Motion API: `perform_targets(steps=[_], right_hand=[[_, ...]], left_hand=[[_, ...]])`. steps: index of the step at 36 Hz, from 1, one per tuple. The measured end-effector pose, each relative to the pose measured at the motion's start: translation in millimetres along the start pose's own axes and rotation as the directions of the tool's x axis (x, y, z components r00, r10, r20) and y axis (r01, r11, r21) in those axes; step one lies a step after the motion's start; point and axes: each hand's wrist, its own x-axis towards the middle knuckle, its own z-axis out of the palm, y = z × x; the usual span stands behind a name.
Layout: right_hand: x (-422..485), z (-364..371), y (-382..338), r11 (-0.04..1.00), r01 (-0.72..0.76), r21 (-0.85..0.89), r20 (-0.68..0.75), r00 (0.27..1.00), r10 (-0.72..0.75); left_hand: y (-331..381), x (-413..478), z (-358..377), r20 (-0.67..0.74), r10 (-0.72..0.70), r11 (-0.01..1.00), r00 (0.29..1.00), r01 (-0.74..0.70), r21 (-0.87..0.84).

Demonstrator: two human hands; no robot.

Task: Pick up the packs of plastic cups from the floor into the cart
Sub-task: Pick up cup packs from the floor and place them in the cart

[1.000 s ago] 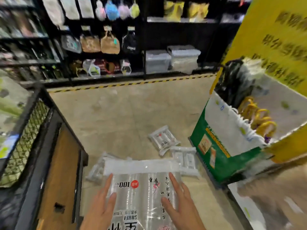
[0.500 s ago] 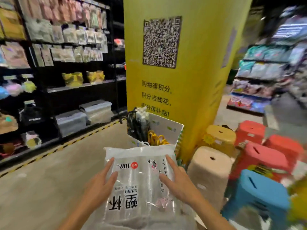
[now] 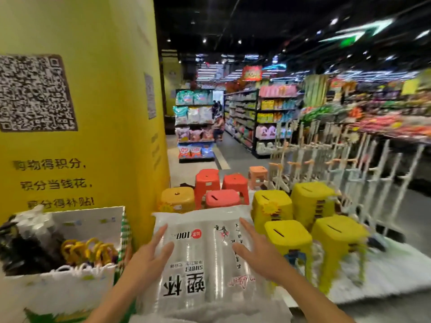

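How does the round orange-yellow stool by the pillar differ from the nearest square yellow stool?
The round stool has a rounded top with a small round hole; the square stool has a flat square top with a slot. The round stool stands beyond the cup pack; the square stool stands right of it. Both are plastic stools.

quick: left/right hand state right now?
Left hand: open, straight fingers pressed flat on the pack of plastic cups.
Right hand: open, straight fingers pressed flat on the same pack.

Cup pack: "100", "塑杯" (upside-down); yellow pillar: "购物得积分"
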Motion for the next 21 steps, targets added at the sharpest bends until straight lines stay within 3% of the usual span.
perform_targets(steps=[10,14,17,21], right_hand=[[-74.8,-132.4,124.1,0.971,-0.237,0.039,-0.179,0.954,0.24],[-111.6,-181.2,179.1,0.941,-0.332,0.06,-0.251,0.908,0.337],[-143.3,-214.7,207.8,0.921,-0.382,0.077,-0.303,0.871,0.387],[-191.6,-242.0,238.0,0.891,-0.436,0.127,-0.386,0.806,0.449]], left_hand=[[151.1,39.1,118.2,0.169,0.218,0.975,0.961,-0.206,-0.085],[217.3,41.5,173.2,0.251,0.274,0.958,0.928,-0.241,-0.155],[253.3,42.5,221.7,0.391,0.328,0.945,0.86,-0.295,-0.144],[301.2,32.0,270.4,0.406,0.351,0.936,0.844,-0.327,-0.13]])
